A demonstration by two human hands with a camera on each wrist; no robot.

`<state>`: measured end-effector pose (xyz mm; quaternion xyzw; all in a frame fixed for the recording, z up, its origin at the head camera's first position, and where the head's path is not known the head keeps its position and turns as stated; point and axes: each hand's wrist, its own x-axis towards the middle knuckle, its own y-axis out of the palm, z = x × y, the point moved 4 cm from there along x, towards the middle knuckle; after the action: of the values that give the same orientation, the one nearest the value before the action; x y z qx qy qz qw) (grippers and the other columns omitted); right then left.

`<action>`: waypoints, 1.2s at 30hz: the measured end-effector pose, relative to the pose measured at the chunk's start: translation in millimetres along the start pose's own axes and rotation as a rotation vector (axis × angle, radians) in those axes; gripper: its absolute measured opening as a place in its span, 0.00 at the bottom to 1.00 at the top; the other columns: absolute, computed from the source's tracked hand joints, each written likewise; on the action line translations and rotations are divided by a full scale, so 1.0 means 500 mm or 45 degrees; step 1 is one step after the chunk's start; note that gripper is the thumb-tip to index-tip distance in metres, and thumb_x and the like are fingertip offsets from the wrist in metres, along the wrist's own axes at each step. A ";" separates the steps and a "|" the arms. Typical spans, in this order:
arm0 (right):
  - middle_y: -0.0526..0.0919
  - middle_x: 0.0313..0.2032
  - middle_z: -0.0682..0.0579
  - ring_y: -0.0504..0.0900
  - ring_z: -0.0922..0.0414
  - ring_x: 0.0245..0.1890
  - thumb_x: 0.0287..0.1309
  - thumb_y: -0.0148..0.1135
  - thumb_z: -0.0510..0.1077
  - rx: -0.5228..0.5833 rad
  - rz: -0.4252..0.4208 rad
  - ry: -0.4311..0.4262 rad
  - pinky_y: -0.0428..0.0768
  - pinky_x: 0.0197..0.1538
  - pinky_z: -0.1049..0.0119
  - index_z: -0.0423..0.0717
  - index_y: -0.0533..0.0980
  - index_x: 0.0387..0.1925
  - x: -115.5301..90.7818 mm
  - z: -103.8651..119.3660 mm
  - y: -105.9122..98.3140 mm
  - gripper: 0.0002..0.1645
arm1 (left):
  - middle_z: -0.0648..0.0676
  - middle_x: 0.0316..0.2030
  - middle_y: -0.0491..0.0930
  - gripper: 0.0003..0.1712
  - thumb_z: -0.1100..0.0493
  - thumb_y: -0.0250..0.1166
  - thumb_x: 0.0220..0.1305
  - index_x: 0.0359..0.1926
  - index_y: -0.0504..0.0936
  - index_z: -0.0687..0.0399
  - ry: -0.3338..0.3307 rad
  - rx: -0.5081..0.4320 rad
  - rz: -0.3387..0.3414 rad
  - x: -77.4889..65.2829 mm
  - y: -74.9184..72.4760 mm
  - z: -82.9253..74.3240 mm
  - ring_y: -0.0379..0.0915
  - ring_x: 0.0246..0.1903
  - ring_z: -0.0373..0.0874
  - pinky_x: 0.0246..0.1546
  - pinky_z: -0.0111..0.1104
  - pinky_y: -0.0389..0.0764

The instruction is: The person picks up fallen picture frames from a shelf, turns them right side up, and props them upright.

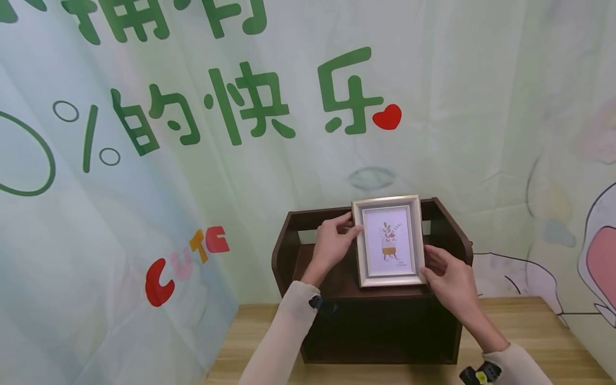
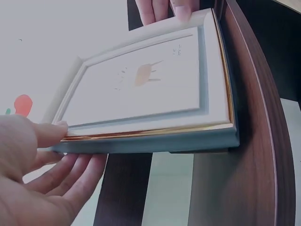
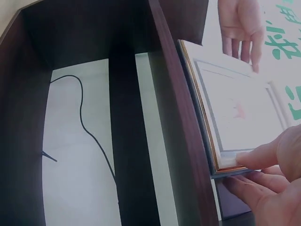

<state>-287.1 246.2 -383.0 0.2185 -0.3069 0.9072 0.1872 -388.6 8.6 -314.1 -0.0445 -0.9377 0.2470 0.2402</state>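
Left hand (image 1: 332, 241) and right hand (image 1: 453, 279) together grasp a picture frame (image 1: 356, 246) from opposite sides. We see the left one pinch its left edge towards the top, thumb in front and fingers behind, and the right one grip the lower right edge in like manner, as the right wrist view confirms. The frame, pale with a gilt rim, faces us nearly upright, tilted slightly sideways; it encloses a print (image 1: 387, 243) of leafy sprigs in an orange-brown pot on legs. We find it at the upper level of a dark brown shelf unit (image 1: 451, 232), between the side panels and near the front edge; whether its base touches the board we cannot tell. The unit stands on a wood-grained bench (image 1: 520, 321), before a pale printed curtain (image 1: 298, 171) with green characters (image 1: 223, 107) and a red heart (image 1: 387, 116). Through the unit's lower opening, in the right wrist view, we note a thin black cord (image 3: 80, 108).
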 end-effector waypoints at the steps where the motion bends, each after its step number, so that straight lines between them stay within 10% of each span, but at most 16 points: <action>1: 0.83 0.59 0.26 0.87 0.32 0.55 0.61 0.69 0.29 0.004 -0.009 -0.005 0.85 0.53 0.45 0.28 0.74 0.66 0.000 -0.001 0.001 0.31 | 0.57 0.53 0.90 0.30 0.51 0.70 0.72 0.71 0.78 0.54 0.000 -0.002 -0.003 -0.001 -0.001 0.001 0.88 0.52 0.50 0.43 0.38 0.90; 36: 0.85 0.56 0.28 0.88 0.33 0.52 0.65 0.68 0.31 -0.020 -0.063 -0.071 0.86 0.51 0.44 0.30 0.77 0.63 -0.014 -0.010 0.010 0.26 | 0.56 0.50 0.91 0.20 0.54 0.71 0.70 0.59 0.88 0.56 0.134 -0.106 -0.016 -0.074 -0.003 0.026 0.90 0.49 0.47 0.47 0.40 0.89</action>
<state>-285.2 244.2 -392.5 0.2496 -0.3134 0.8935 0.2028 -362.2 -5.9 -339.3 -0.0613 -0.9336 0.2036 0.2885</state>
